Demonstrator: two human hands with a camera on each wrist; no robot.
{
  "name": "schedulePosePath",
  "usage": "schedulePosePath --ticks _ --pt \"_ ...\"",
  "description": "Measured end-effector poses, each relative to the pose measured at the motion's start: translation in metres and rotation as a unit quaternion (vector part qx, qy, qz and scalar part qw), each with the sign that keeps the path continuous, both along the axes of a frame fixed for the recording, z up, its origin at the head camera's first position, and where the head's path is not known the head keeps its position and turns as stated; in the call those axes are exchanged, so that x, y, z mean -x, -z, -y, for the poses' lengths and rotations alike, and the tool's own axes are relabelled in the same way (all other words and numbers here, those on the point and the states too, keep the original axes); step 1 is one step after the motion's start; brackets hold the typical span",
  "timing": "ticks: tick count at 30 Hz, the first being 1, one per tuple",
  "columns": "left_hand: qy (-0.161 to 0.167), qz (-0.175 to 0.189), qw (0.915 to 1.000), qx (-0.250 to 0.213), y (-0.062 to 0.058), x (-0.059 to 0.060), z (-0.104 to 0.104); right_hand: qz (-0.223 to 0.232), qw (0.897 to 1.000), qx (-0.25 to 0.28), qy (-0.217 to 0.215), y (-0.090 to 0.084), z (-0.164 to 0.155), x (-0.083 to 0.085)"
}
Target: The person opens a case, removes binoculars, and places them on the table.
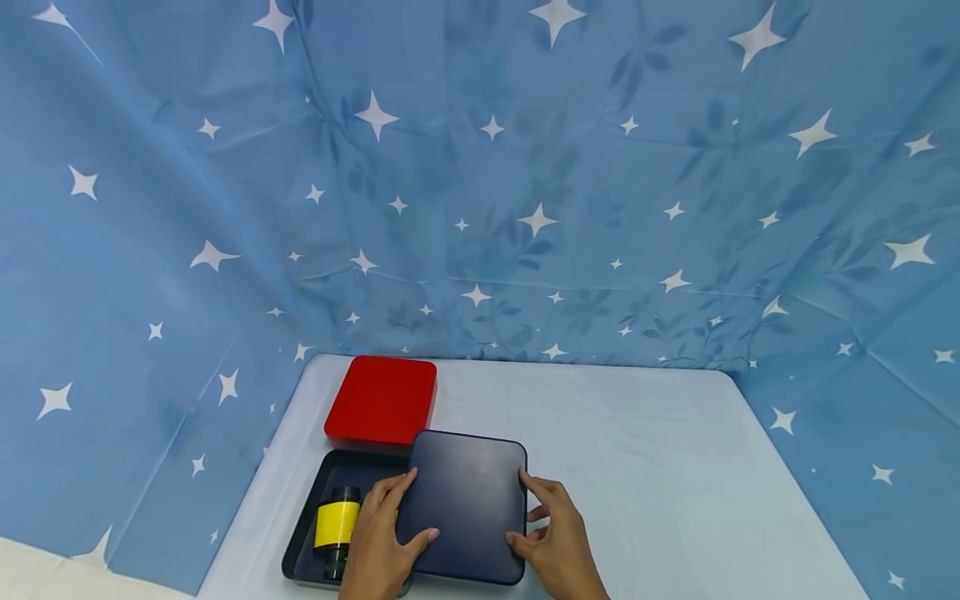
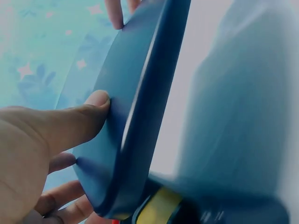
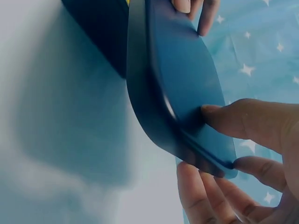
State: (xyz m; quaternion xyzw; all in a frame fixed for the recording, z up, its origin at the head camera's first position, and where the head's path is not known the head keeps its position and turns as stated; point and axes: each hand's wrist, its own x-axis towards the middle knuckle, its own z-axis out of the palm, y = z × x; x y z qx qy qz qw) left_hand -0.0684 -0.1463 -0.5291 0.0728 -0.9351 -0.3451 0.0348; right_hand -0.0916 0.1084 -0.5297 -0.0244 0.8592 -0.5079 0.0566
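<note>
Both hands hold a dark navy square lid (image 1: 468,508) raised over the table, partly above the right side of an open dark tray-like tin (image 1: 298,542). The left hand (image 1: 378,537) grips its left edge, thumb on the top face and fingers around the side. At the right edge, the right hand (image 1: 561,537) pinches it, thumb on top and other fingers at the rim. Inside the tin lies a black cylindrical thing with a yellow band (image 1: 335,525); the left hand and lid hide part of the tin's contents. In the left wrist view the lid (image 2: 131,70) is tilted.
Just behind the open tin sits a red square box or lid (image 1: 386,400), near the table's back left corner. A white cloth covers the table (image 1: 660,467). Blue curtains with white stars (image 1: 480,208) enclose its back and sides.
</note>
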Motion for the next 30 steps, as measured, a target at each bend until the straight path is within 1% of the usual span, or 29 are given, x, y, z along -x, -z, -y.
schedulePosePath --ticks 6,10,16,21,26,30 --pt "0.019 -0.008 0.9997 -0.015 0.01 0.001 -0.021 0.002 1.0 -0.005 0.027 0.007 -0.02 -0.005" --pt "0.02 -0.012 0.9994 -0.025 0.017 0.0 -0.034 0.005 0.999 -0.006 0.034 0.012 -0.032 -0.007" --pt "0.017 -0.008 0.9995 -0.025 0.029 0.003 -0.05 0.012 0.999 -0.013 0.041 0.022 -0.045 -0.007" --pt "0.015 0.002 0.9997 -0.019 0.039 0.005 -0.059 0.014 0.998 -0.021 0.049 0.031 -0.051 -0.006" --pt "0.024 0.003 0.9997 -0.009 0.05 0.007 -0.064 0.014 0.998 -0.03 0.055 0.041 -0.055 -0.007" --pt "0.032 -0.001 0.9995 0.0 0.057 0.008 -0.068 0.022 0.997 -0.03 0.064 0.048 -0.057 -0.006"
